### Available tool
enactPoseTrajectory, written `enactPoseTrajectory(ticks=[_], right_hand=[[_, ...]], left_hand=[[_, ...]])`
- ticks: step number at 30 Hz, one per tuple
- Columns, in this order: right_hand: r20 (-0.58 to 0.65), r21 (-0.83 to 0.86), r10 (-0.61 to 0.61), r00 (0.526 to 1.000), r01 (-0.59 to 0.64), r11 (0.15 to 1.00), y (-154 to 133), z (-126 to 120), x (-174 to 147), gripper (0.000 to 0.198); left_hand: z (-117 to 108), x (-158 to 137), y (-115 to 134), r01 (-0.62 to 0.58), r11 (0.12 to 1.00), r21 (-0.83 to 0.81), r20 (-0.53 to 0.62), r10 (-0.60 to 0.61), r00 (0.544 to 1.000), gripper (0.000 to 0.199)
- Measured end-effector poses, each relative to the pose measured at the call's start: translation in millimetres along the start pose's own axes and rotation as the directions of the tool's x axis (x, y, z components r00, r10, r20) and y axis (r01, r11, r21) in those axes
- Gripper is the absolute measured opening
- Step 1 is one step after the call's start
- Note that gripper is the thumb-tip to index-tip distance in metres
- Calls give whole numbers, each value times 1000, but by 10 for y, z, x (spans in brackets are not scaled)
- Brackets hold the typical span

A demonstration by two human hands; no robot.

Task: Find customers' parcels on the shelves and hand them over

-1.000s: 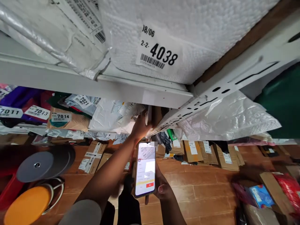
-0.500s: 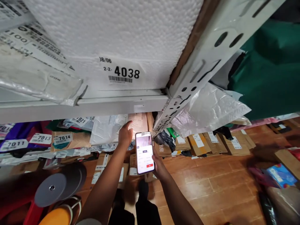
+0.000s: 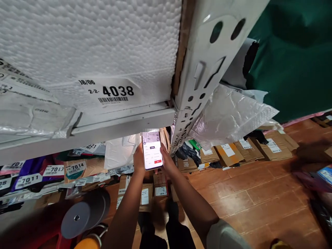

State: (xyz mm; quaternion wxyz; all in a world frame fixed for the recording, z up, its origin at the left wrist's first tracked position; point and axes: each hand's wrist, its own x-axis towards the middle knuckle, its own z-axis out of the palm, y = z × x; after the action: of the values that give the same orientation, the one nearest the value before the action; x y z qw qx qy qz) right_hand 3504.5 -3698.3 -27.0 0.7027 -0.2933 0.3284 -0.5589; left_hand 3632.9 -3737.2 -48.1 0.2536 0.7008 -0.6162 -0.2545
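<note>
A lit smartphone (image 3: 152, 152) is upright between my hands, its camera picture showing a printed label above a form with a red button. My right hand (image 3: 168, 161) is closed round its right edge. Against the left edge my left hand (image 3: 139, 159) grips the phone too, its fingers mostly hidden behind it. Just past the phone, a white parcel (image 3: 118, 152) lies on the shelf below the beam.
A white foam box (image 3: 124, 41) labelled 4038 sits on the upper shelf, close overhead. The perforated post (image 3: 192, 86) stands right of it. Numbered parcels (image 3: 75, 169) lie at left, cartons (image 3: 227, 155) along the floor at right. A grey round-ended object (image 3: 75, 218) is at lower left.
My left hand has come back from the parcels on the shelf to the phone's left edge. The phone has moved up and slightly left, and the label now shows on its screen.
</note>
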Motion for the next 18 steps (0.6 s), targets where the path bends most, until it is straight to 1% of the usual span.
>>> enactPoseTrajectory(ticks=[3,6,8,13,18], right_hand=[[8,37,3,1000,-3,999,-46,41,-11,54],[3,38,19,1000,-19,999,-64,58,-5,56],[-11,42,9,1000,-9,999,-63,57,6,57],[-7,91,-1,1000,2,996,-46,39,21,51],[-11,71,16,1000,-15,997,-43,34,24,55]], left_hand=[[0,6,4,7,1000,5,-1,-7,1000,30],[2,8,5,12,1000,21,-4,-12,1000,29],[6,11,-1,13,999,35,-5,-13,1000,27],[24,18,-24,1,999,54,2,-1,1000,27],[32,20,-32,-22,998,53,3,22,1000,27]])
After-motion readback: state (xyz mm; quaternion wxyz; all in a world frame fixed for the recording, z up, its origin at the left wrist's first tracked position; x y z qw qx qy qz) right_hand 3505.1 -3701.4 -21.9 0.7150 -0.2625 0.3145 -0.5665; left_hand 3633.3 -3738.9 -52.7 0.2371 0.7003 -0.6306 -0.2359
